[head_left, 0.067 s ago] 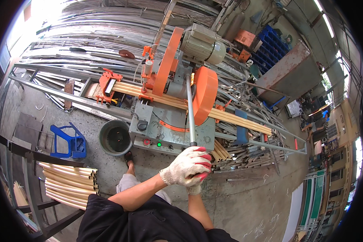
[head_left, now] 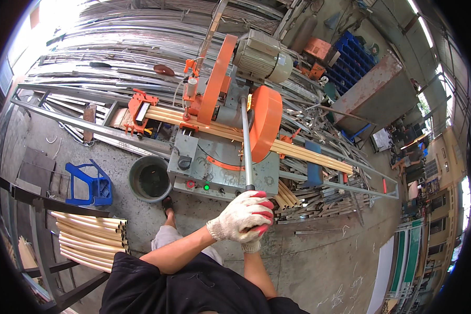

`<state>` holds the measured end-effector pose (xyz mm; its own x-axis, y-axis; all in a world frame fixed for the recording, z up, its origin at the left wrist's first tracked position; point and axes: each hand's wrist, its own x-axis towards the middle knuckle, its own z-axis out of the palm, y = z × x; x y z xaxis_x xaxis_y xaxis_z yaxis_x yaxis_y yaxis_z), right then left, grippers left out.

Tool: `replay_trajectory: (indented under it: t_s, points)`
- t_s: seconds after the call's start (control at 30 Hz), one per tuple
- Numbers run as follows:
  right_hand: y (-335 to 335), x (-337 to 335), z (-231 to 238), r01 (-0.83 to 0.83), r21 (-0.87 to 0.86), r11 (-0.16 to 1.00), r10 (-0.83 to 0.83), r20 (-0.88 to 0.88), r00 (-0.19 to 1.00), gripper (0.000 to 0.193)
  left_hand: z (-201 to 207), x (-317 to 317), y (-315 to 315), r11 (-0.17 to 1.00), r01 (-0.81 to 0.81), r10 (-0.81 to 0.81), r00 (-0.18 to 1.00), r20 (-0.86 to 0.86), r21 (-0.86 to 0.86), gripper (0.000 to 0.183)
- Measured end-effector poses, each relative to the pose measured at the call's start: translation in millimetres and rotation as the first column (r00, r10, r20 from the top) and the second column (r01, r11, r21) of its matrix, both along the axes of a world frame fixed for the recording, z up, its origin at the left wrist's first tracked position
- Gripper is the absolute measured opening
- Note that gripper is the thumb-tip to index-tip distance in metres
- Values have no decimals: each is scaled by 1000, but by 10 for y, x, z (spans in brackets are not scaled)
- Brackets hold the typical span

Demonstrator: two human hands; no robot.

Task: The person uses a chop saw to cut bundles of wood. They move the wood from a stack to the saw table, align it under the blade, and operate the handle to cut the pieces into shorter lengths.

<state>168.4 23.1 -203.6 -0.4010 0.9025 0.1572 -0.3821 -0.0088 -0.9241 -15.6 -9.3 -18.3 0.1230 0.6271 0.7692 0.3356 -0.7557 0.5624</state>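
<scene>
Mostly hidden: R hand [head_left: 252, 245], under L hand [head_left: 239, 216]; only cuff & a bit of glove clear. Lever [head_left: 246, 144] grip covered too.
Hands: together at lever's near end, both in white gloves w/ red-pink fingers. L clamped round lever; R's grip can't tell.
Saw: orange guard [head_left: 267, 125] hides blade & mid part of rods [head_left: 314, 156]; motor [head_left: 263, 57] behind.
Lever axis: runs from saw head toward person, grip end nearest body, approx. straight fwd/back.
Rods: tan, side by side, lying across saw tabletop [head_left: 264, 175] under the head; long axis L to R, R end nearer person. L ends by orange stop [head_left: 142, 111], R ends out past guard.
Stack: cut rods [head_left: 91, 238] on dark rack [head_left: 39, 230] at L, axis approx. L–R; some partly behind black shirt [head_left: 188, 285].
Writing: yellow label [head_left: 249, 101] by guard, too small to read; tiny panel marks nr green light [head_left: 206, 187], ditto; white scrawl [head_left: 337, 295] on floor, illegible.
Cut off: rack & far R shelving, by dark fisheye rim; top L blown out.
Nearby: grey bucket [head_left: 134, 183], blue stool [head_left: 91, 183], on floor L of saw.
</scene>
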Motion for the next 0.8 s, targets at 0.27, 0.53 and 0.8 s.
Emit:
replay_trajectory:
  t_s: [0.27,0.53,0.8]
  points:
    - [-153,-65,4,6,5,1000,-6,65,998,48,-147,16,-33,1000,20,-20,1000,10,6,23]
    - [-229,-112,213,14,67,998,-25,163,986,45,-241,-29,-36,998,62,-63,997,-43,-9,25]
    - [-446,-420,1108,-20,387,922,-135,371,919,42,-360,-400,-167,976,185,-193,979,-61,-116,34]
